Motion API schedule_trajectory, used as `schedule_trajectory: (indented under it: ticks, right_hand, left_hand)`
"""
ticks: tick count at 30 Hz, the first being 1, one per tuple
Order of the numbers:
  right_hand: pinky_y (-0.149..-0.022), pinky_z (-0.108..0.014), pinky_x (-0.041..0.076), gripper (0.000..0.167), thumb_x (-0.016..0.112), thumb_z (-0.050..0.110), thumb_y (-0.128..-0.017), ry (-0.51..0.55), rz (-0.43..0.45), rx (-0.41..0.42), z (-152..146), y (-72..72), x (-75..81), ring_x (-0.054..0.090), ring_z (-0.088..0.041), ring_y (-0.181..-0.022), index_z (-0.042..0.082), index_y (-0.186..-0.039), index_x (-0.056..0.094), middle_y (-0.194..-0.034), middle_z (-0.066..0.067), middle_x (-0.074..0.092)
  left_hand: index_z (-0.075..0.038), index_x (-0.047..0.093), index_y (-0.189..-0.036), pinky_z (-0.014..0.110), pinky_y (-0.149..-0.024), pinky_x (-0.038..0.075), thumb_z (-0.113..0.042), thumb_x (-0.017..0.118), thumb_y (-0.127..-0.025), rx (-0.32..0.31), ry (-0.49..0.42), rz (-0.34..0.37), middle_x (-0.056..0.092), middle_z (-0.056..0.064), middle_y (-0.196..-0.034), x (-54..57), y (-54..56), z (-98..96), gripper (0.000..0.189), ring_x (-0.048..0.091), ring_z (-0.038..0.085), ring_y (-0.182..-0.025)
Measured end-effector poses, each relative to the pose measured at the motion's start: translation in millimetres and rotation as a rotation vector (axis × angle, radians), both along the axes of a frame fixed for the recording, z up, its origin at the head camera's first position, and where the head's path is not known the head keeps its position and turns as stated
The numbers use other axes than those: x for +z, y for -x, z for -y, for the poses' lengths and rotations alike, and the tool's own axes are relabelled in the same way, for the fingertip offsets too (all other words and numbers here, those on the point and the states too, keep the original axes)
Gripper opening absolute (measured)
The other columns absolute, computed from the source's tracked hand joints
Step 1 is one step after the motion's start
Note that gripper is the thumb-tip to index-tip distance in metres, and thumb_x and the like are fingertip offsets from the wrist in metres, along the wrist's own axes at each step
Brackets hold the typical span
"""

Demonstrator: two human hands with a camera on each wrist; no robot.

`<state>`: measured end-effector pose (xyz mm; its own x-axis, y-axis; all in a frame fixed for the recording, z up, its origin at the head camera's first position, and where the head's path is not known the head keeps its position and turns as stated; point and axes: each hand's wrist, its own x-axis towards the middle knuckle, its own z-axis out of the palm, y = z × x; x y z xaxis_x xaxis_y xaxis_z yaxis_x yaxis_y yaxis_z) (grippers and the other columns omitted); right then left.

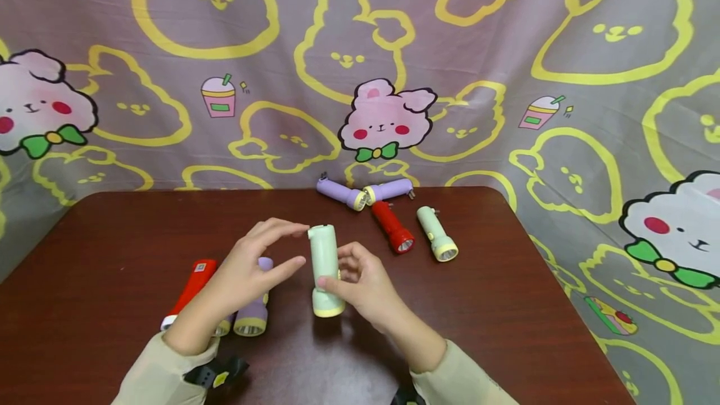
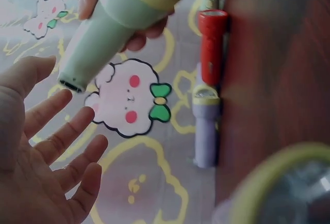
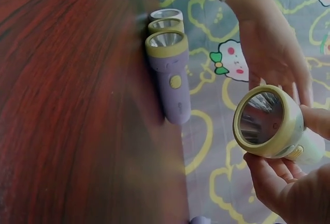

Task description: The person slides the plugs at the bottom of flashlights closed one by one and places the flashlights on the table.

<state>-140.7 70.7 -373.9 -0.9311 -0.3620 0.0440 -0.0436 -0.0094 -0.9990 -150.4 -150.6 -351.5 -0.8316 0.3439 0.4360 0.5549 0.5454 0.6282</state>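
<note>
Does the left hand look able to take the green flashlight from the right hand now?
Probably yes: the left hand is open near the narrow end of the green flashlight, nothing seems to stand between, and the right hand grips nearer the wide end.

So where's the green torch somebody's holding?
In the head view, the green torch is just left of centre, in the right hand, near the left hand.
</note>
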Motion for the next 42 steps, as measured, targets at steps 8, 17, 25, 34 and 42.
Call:
schedule_trajectory:
  ticks: [8,17,25,34,42]
  right_hand:
    - [-0.074,-0.024,0.053,0.041,0.072,0.0,-0.084,-0.004,0.059,-0.023,3.0,2.8,-4.0,0.064,-0.011,-0.078,-0.008,-0.119,0.051,-0.104,-0.023,0.068]
    - [-0.077,-0.025,0.05,0.041,0.075,0.002,-0.082,-0.07,0.025,-0.018,13.2,5.0,-10.7,0.062,-0.011,-0.079,-0.004,-0.118,0.056,-0.102,-0.025,0.071]
    - [-0.077,-0.024,0.049,0.04,0.077,0.004,-0.081,-0.141,0.024,-0.022,22.5,8.8,-15.0,0.06,-0.012,-0.079,-0.004,-0.115,0.058,-0.102,-0.022,0.073]
    - [-0.064,-0.022,0.048,0.038,0.079,0.003,-0.079,-0.213,0.072,-0.004,38.3,10.0,-22.1,0.061,-0.011,-0.072,-0.005,-0.11,0.058,-0.088,-0.017,0.072]
    - [-0.06,-0.023,0.047,0.039,0.081,0.005,-0.079,-0.311,0.096,-0.035,46.7,16.2,-27.1,0.06,-0.014,-0.071,-0.004,-0.109,0.059,-0.085,-0.014,0.07]
  left_hand:
    - [-0.03,0.06,-0.133,0.022,-0.089,0.045,-0.021,0.076,-0.089,0.061,0.039,-0.031,0.062,-0.013,-0.126,-6.8,-5.2,20.2,0.048,0.052,0.006,-0.119]
    - [-0.025,0.063,-0.13,0.015,-0.092,0.039,-0.015,0.077,-0.087,0.119,0.066,-0.062,0.063,-0.007,-0.125,-9.4,-8.4,41.8,0.047,0.051,0.01,-0.12]
    - [-0.019,0.064,-0.128,0.027,-0.079,0.043,-0.019,0.078,-0.086,0.177,0.166,-0.099,0.06,0.001,-0.129,-18.9,-12.3,55.3,0.044,0.051,0.021,-0.117]
    - [-0.017,0.062,-0.129,0.057,-0.087,0.049,-0.024,0.078,-0.085,0.168,0.289,-0.095,0.06,0.006,-0.133,-34.9,-14.8,63.8,0.047,0.05,0.031,-0.126]
    - [-0.019,0.056,-0.138,0.072,-0.09,0.042,-0.042,0.072,-0.089,0.163,0.402,0.006,0.05,0.006,-0.15,-43.5,-15.7,66.9,0.056,0.037,0.034,-0.144]
